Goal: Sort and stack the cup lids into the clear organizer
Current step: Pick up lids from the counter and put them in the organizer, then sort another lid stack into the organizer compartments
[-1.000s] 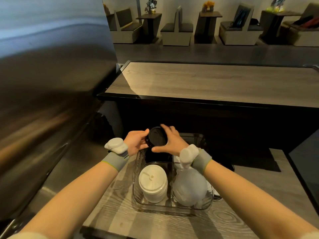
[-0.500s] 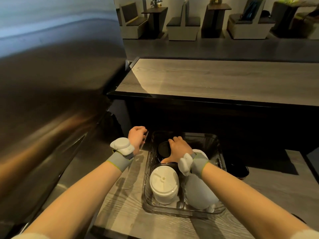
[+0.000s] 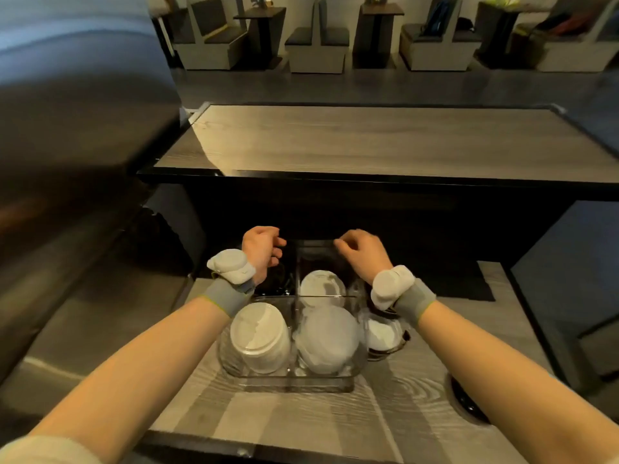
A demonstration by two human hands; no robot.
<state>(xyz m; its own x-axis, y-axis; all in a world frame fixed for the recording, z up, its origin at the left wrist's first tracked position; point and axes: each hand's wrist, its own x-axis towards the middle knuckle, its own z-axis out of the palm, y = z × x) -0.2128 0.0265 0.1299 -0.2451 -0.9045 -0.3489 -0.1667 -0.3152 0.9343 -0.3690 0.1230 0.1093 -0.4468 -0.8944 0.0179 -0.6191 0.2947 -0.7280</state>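
Lids [image 3: 259, 336] stacked in clear organizer [image 3: 291, 380], left hand [image 3: 263, 249] and right hand [image 3: 363, 254] half curled and empty (over far rim); next, probably reaching for loose lids [image 3: 382, 334] beside.

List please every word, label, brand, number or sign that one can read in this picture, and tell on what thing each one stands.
None: no text can be read anywhere in this view.
White lid stack: plain top, no print visible.
Frosted lid stack: raised marks, if any, too blurred to read.
Clear organizer: no label visible.
Wrist bands on left hand and right hand: no marking visible.
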